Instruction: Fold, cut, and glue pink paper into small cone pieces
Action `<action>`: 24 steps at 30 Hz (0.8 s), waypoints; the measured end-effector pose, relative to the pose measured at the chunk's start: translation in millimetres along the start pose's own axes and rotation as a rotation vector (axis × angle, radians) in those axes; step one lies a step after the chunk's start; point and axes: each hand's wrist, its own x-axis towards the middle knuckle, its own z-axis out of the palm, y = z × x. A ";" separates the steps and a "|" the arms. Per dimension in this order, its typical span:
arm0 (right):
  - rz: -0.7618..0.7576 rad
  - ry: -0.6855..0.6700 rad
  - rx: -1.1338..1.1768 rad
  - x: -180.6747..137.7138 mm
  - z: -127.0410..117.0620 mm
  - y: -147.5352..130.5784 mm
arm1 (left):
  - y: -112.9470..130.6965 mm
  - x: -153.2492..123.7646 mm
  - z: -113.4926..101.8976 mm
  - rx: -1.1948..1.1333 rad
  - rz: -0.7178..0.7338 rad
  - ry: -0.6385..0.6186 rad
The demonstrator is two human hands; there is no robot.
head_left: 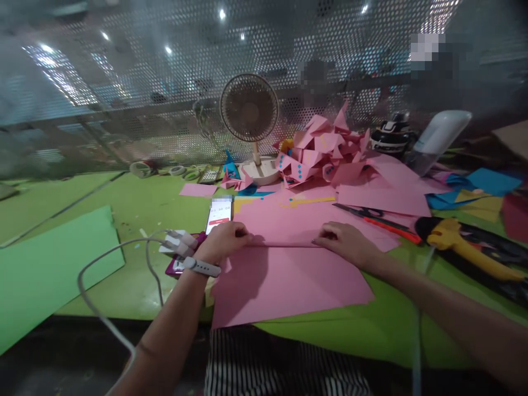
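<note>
A large pink paper sheet (292, 286) lies in front of me on the green table, with a raised fold or edge running across it. At the left end of that line, my left hand (226, 240) is closed, its curled fingers and thumb gripping the paper. My right hand (344, 242) pinches the same line at its right end. Beyond the line, more pink paper (284, 220) stretches away between the hands. The fingertips are partly hidden. A phone (219, 213) with a lit screen sits just past my left hand.
White plugs and cables (181, 242) lie left, near a green sheet (61, 264). Scissors (371, 213), a red-handled cutter (391, 230) and a yellow-and-black tool (462, 247) are right. Behind stand a fan (249, 104), piled pink folded papers (322, 146) and a white bottle (441, 135).
</note>
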 end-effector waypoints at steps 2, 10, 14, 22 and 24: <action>-0.011 -0.008 0.004 0.5 0.2 0.5 | 15.2 -6.8 5.3 0.151 0.013 0.252; -0.004 -0.011 0.014 0.9 -0.7 -2.4 | 62.4 -22.6 65.8 0.313 0.617 0.104; -0.001 -0.014 0.029 0.8 -0.9 -4.5 | 57.6 -18.5 70.4 0.277 0.564 0.042; 0.001 -0.011 0.017 0.7 0.0 -4.4 | 58.2 -16.9 69.2 0.268 0.537 0.035; -0.001 0.002 -0.019 1.0 0.0 -3.5 | 57.8 -16.5 69.4 0.275 0.538 0.032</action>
